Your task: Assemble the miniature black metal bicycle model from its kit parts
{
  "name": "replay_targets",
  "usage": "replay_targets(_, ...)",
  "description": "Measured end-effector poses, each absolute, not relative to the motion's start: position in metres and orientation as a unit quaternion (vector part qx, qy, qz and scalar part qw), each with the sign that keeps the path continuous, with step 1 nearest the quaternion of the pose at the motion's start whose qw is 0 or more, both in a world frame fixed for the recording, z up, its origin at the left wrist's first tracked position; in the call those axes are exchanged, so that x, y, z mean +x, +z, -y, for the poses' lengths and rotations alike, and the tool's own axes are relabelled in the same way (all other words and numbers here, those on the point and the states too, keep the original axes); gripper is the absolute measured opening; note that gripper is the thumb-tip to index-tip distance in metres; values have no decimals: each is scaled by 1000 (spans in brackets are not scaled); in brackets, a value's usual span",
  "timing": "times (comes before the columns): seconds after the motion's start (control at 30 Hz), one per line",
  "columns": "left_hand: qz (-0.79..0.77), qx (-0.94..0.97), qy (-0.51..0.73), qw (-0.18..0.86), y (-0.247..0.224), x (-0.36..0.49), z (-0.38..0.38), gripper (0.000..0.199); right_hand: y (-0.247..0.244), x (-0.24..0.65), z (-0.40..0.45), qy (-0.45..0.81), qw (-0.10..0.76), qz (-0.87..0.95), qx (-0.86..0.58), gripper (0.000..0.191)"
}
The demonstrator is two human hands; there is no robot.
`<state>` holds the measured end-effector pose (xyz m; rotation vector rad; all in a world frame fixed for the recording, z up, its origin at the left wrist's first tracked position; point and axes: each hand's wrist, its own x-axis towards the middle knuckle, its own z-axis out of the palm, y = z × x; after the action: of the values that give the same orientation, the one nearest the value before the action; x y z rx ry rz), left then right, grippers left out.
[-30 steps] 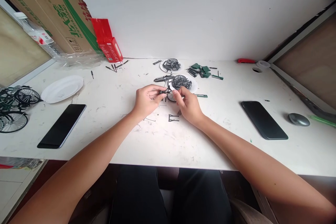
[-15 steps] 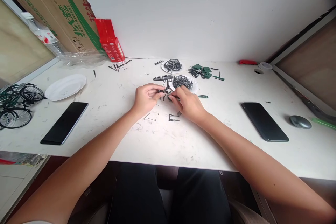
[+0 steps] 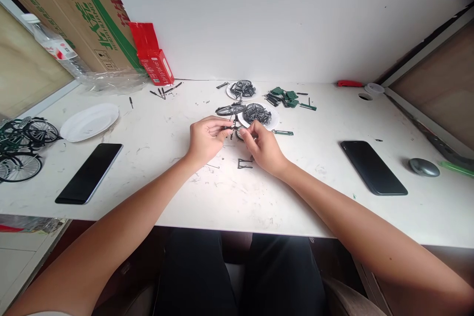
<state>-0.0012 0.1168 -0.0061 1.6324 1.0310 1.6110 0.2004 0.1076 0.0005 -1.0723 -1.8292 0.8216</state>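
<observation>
Left hand (image 3: 207, 139) and right hand (image 3: 264, 148) both have a fingertip grip on the small model bicycle (image 3: 238, 134) mid-desk (image 3: 259, 197), near the plates (image 3: 274, 121); likely light, stiff, fragile at spokes, so best pinched by frame or rim.

The miniature bicycle assembly (image 3: 235, 122) is dark and thin-barred, its slim stem pointing away toward the back of the bench (image 3: 296, 177), with a small spoked wheel (image 3: 238, 135) at the near end. It is partly covered, so how the bars join, or whether anything touches the bench, is hard to tell.
</observation>
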Motion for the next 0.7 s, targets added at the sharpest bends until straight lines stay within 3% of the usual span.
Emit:
replay_targets(0.17, -376, 645, 611, 264, -12, -2, -118, 18, 1, 194, -106, 434, 448, 663, -415, 52)
replay_targets(0.27, -374, 645, 612, 261, -11, -2, -118, 18, 3, 196, -109, 431, 464, 656, -411, 54)
replay_targets(0.4, -381, 632, 621, 265, -5, 0, -118, 17, 7, 207, -117, 313, 470, 716, -410, 44)
replay_targets(0.5, -396, 611, 614, 304, -2, 1, -116, 21, 8, 213, -120, 201, 428, 779, -411, 42)
replay_targets(0.7, -424, 577, 606, 348, -3, 3, -113, 25, 6, 212, -118, 83, 350, 835, -417, 53)
